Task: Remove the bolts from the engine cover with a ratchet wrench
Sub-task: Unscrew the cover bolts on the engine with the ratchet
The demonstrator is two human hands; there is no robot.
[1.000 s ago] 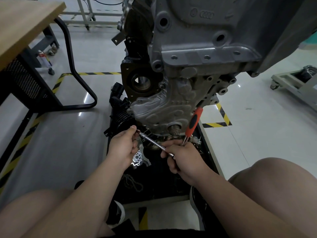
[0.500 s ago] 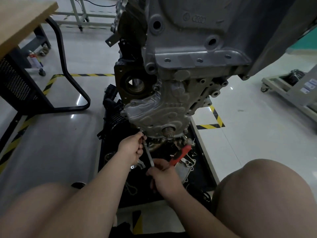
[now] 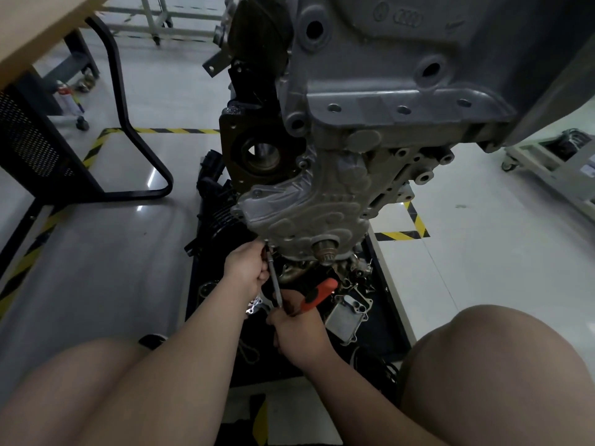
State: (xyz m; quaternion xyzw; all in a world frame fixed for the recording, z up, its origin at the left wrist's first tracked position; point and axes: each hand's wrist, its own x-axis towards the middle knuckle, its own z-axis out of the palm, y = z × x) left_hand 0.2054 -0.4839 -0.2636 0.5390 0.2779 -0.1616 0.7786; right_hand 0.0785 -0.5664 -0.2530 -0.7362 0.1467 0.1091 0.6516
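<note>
The grey cast engine cover [image 3: 309, 214] hangs low on the engine, its lower left corner just above my hands. A slim silver ratchet wrench [image 3: 275, 281] runs from that corner down toward me. My left hand [image 3: 246, 268] grips the wrench head end against the cover, so the bolt under it is hidden. My right hand [image 3: 297, 329] grips the lower end of the wrench, and an orange-and-black handle [image 3: 318, 294] sticks out to the right from the same hand.
A black tray [image 3: 380, 323] under the engine holds several loose metal parts. My bare knees frame the view at both lower corners. A black desk frame [image 3: 138, 149] stands to the left, a white wheeled cart [image 3: 547, 162] to the right. Yellow-black tape marks the floor.
The wrench has swung from slanting toward the right to pointing nearly straight down at me. My right hand moved left and nearer, and the orange handle dropped from upright to lying low.
</note>
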